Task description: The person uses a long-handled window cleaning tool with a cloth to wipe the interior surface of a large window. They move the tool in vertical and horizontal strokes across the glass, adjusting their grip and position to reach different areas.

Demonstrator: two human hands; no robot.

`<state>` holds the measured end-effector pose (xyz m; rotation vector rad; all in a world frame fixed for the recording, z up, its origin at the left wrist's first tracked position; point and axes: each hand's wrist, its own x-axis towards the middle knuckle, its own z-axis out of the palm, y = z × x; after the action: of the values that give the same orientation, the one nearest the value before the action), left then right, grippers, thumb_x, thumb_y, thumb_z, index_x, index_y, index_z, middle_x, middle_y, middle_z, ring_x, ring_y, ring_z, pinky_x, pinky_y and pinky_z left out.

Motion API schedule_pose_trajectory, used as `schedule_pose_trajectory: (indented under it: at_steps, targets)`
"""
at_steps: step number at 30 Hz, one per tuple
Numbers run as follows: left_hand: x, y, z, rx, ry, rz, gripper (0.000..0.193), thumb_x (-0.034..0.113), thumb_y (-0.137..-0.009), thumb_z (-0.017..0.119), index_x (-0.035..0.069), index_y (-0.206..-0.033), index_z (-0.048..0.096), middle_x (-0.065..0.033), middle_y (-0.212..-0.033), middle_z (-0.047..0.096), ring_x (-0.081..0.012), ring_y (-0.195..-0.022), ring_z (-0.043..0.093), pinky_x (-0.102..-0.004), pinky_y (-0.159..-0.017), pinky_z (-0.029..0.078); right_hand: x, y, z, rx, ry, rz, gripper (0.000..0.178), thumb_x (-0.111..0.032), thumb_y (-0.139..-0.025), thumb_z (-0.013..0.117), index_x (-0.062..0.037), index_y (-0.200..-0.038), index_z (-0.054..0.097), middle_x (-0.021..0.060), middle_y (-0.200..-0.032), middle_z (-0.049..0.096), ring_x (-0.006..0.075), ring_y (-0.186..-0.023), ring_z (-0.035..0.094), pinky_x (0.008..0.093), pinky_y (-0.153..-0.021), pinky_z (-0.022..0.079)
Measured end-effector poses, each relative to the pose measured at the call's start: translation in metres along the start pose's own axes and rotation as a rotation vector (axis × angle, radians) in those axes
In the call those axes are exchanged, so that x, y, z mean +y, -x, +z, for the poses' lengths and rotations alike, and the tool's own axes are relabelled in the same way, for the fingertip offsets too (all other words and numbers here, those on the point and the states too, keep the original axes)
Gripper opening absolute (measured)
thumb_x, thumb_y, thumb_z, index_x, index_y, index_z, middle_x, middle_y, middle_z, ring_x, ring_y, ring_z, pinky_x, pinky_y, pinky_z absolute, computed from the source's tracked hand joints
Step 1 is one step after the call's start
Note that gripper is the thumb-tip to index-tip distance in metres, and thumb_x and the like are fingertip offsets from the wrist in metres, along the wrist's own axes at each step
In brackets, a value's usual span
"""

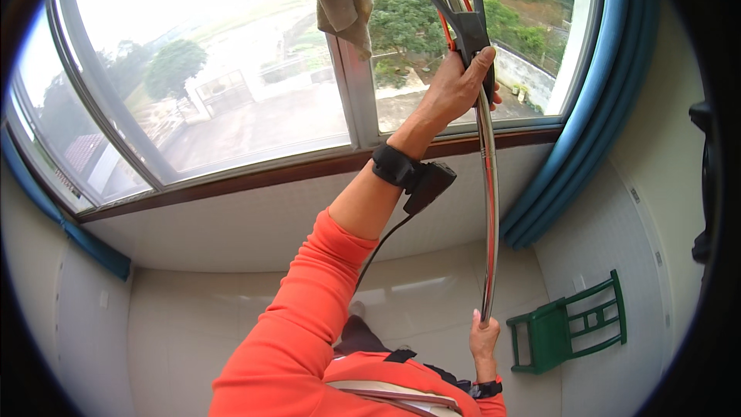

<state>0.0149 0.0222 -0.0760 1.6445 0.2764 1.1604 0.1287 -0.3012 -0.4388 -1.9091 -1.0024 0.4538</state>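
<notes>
A long mop with a shiny metal pole and a red strip along it is held upright before the window. My left hand is closed round the lower part of its black plastic handle piece, high up. Lower down, my right hand grips the pole's bottom end. Above the black piece the mop's head runs out of the top of the view. A grey-brown cloth hangs there in front of the window frame, and how it is fixed cannot be seen.
Sliding window panes in a metal frame span the far wall, above a brown sill. A blue curtain hangs at the right, another at the left. A green chair stands on the tiled floor at lower right.
</notes>
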Motion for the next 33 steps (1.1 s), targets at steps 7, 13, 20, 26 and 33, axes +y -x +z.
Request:
schedule_pose_trajectory:
  at_steps: [7, 13, 20, 26, 33]
  targets:
    - [-0.086, 0.08, 0.011, -0.051, 0.128, -0.182, 0.035, 0.037, -0.1, 0.048, 0.003, -0.094, 0.049, -0.0078, -0.078, 0.062, -0.0168, -0.068, 0.065, -0.0301, -0.058, 0.053, 0.103, 0.054, 0.003, -0.104, 0.213, -0.074, 0.021, -0.018, -0.095, 0.055, -0.0004, -0.093, 0.066, 0.0148, -0.054, 0.045, 0.0272, -0.044, 0.043, 0.0382, -0.046, 0.038]
    - [-0.17, 0.185, 0.049, -0.016, 0.251, -0.364, 0.039, 0.039, -0.101, 0.046, 0.006, -0.12, 0.039, -0.0051, -0.085, 0.062, -0.0156, -0.077, 0.066, -0.0283, -0.063, 0.052, 0.203, 0.149, -0.053, -0.192, 0.216, 0.247, 0.048, -0.039, -0.091, 0.062, 0.006, -0.074, 0.059, 0.016, -0.057, 0.051, 0.0195, -0.056, 0.051, 0.045, -0.052, 0.041]
    - [-0.201, 0.239, 0.052, -0.056, 0.212, -0.635, 0.039, 0.042, -0.101, 0.043, 0.006, -0.116, 0.043, -0.0055, -0.087, 0.063, -0.016, -0.082, 0.067, -0.0286, -0.066, 0.053, 0.269, 0.222, -0.04, -0.336, 0.351, 0.338, 0.043, -0.038, -0.089, 0.058, 0.0011, -0.072, 0.063, 0.0235, -0.057, 0.056, 0.0298, -0.049, 0.056, 0.0456, -0.047, 0.039]
    - [-0.178, 0.224, 0.051, -0.035, 0.239, -0.625, 0.039, 0.041, -0.101, 0.044, 0.003, -0.107, 0.046, -0.0076, -0.088, 0.062, -0.0178, -0.083, 0.066, -0.0315, -0.072, 0.057, 0.262, 0.206, -0.03, -0.293, 0.257, 0.389, 0.053, -0.045, -0.087, 0.062, 0.0044, -0.069, 0.063, 0.023, -0.053, 0.055, 0.0262, -0.046, 0.055, 0.046, -0.045, 0.039]
    - [-0.122, 0.171, 0.04, 0.012, 0.142, -0.41, 0.036, 0.039, -0.101, 0.047, 0.004, -0.092, 0.05, -0.0051, -0.079, 0.062, -0.015, -0.072, 0.066, -0.0288, -0.061, 0.053, 0.207, 0.162, -0.003, -0.322, 0.378, 0.485, 0.05, -0.042, -0.085, 0.068, 0.0062, -0.074, 0.064, 0.0189, -0.054, 0.056, 0.0199, -0.053, 0.058, 0.0436, -0.049, 0.044]
